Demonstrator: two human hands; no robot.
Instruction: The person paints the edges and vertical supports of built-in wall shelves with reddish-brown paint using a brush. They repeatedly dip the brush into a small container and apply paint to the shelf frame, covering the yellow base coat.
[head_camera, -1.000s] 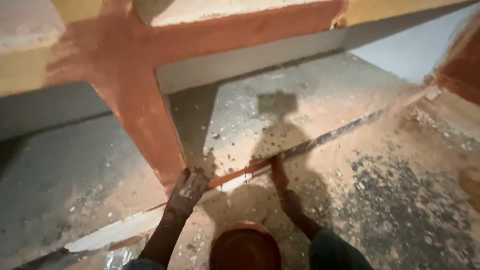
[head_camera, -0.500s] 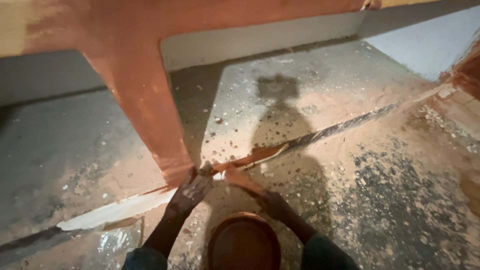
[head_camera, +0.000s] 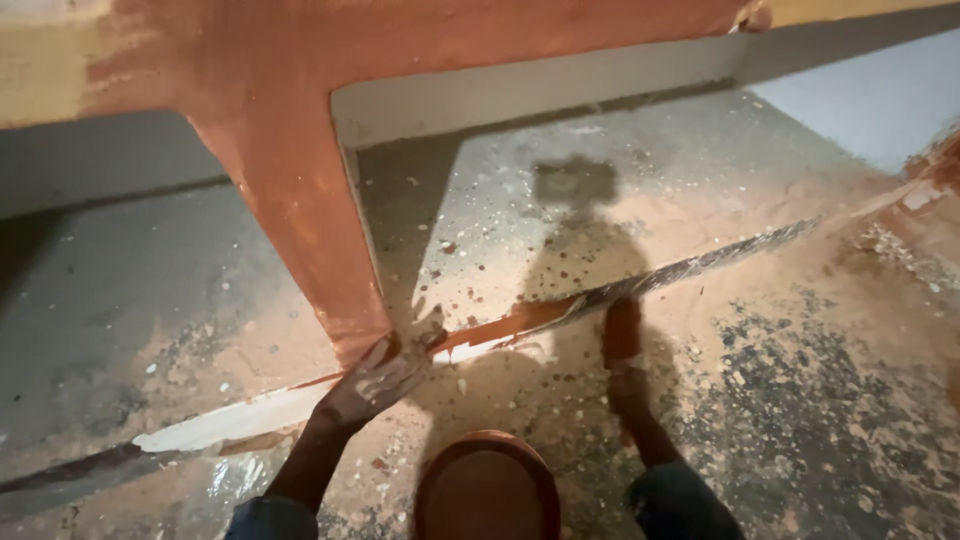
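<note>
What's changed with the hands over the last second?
The right hand has swung out to the right along the floor edge after meeting the left near the post. The left hand stays pressed at the foot of the orange post. The bowl of orange paint stays between the arms.

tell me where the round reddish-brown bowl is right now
In the head view, the round reddish-brown bowl sits at the bottom centre on the speckled floor, between the person's two forearms, just below the left hand that rests at the foot of the orange-painted column.
</note>
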